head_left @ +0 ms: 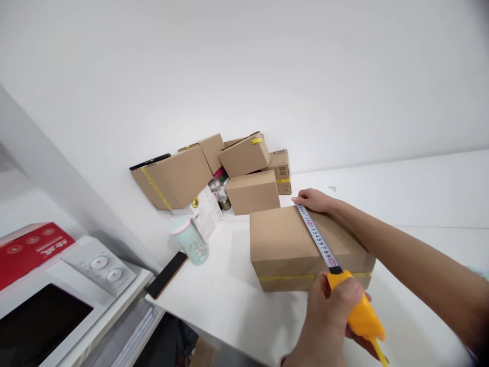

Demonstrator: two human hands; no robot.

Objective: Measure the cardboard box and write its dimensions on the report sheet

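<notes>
A closed cardboard box (282, 234) with yellow tape along its side lies on the white table. Wrapped round the orange case of a tape measure (364, 316) is my left hand (328, 318), at the box's near side. The silver blade (318, 235) runs out of the case across the top of the box, with a red 20 mark close to the case. At the far edge of the box, my right hand (314, 200) pinches the blade's end; its fingertips are partly hidden. My right forearm passes over the box's right part.
Several cardboard boxes (252, 193) are stacked at the back against the wall, beside small jars (225, 204). A mint-green cup (191, 242) and a black phone-like slab (167, 275) are at the table's left. A white microwave (76, 306) with a red box (34, 250) on it stands far left.
</notes>
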